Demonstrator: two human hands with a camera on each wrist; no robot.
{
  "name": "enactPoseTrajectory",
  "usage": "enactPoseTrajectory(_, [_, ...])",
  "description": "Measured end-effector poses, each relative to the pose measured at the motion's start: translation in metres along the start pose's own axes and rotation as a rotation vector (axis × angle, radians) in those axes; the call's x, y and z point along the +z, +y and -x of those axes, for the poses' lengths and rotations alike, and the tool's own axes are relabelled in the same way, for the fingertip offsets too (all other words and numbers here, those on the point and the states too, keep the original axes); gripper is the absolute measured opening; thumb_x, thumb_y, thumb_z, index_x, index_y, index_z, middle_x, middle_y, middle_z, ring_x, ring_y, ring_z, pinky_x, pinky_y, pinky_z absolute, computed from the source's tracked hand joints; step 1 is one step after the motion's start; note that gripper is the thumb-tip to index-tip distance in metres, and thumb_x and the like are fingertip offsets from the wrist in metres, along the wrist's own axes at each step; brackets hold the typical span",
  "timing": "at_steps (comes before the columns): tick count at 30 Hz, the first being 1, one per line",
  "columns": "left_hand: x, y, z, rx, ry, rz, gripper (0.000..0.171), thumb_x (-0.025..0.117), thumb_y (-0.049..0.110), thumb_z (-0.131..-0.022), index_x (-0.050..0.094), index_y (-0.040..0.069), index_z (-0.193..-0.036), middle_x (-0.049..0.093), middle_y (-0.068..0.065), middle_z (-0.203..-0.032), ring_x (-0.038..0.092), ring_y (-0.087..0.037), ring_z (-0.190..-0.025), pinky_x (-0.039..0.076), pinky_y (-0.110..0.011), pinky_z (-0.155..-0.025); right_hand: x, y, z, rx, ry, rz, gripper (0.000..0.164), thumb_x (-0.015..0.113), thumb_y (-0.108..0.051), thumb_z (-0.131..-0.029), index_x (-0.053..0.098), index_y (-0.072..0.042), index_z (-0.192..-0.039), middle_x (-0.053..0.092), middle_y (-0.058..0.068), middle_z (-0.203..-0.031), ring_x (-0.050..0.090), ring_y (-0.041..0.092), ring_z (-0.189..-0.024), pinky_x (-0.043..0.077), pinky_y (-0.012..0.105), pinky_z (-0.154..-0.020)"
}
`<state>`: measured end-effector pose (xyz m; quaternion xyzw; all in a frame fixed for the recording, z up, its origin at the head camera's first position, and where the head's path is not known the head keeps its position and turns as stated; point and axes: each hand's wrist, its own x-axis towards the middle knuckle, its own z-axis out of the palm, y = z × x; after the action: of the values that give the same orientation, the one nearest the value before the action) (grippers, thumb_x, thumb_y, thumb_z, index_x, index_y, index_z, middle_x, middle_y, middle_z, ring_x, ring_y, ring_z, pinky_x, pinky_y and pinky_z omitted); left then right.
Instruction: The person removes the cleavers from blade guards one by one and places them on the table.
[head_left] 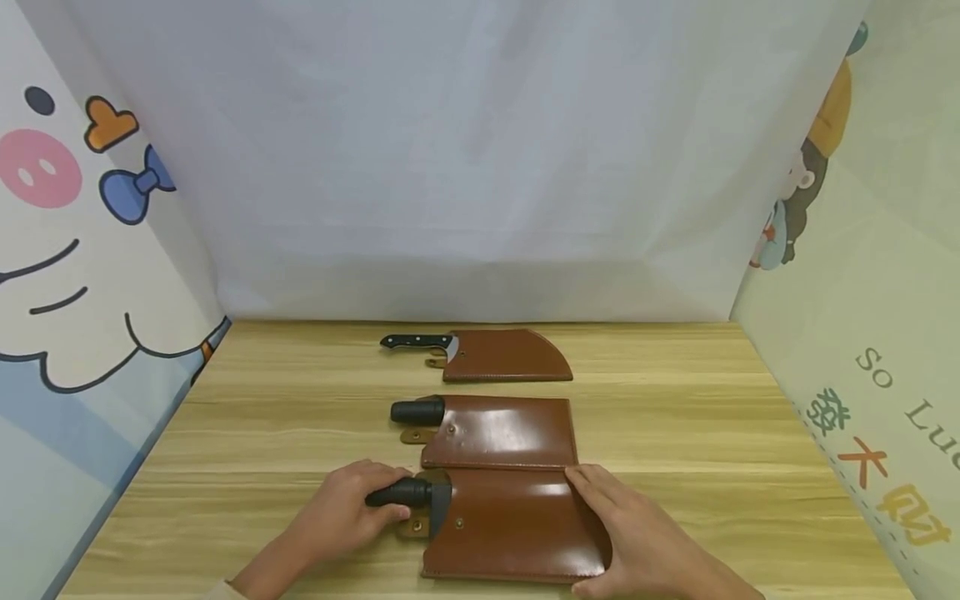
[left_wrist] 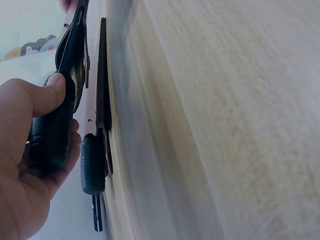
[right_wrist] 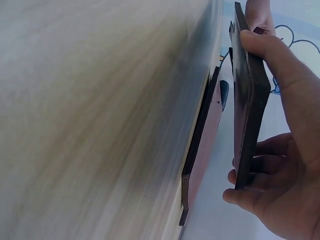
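Nearest the person is a cleaver with a black handle (head_left: 397, 492), its blade mostly hidden in a brown leather sheath (head_left: 517, 525). My left hand (head_left: 347, 507) grips the handle, thumb along it in the left wrist view. At the other end, my right hand (head_left: 637, 533) holds the sheath by its closed edge, thumb on one corner and fingers at the other. In the right wrist view the held sheath (right_wrist: 245, 110) is raised off the table. A strip of dark blade (head_left: 440, 507) and a strap with a snap (head_left: 417, 526) show at the sheath's mouth.
Just beyond lies a second sheathed cleaver (head_left: 510, 429) with a black handle. Farther back is a third knife in a rounded brown sheath (head_left: 510, 354), its riveted handle (head_left: 415, 341) pointing left. All are over a wood-grain table (head_left: 285, 400), with a white curtain (head_left: 480, 167) behind.
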<state>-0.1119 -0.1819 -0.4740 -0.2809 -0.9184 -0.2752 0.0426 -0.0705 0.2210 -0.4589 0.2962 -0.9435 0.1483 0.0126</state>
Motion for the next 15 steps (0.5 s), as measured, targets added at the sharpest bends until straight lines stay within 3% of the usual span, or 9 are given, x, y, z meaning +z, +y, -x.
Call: enactPoseTrajectory(15, [-0.007,-0.002,0.007,-0.020,0.031,0.016,0.041,0.087,0.032,-0.082,0.077,0.016,-0.119,0.076,0.006,-0.107,0.070,-0.011,-0.096,0.057,-0.034,-0.078,-0.011,0.000,0.003,0.007,0.015,0.000,0.123,0.089,-0.065,-0.060,0.040,-0.004,-0.155,0.046,0.015,-0.154,0.054,0.033,-0.133,0.053,0.054,-0.095])
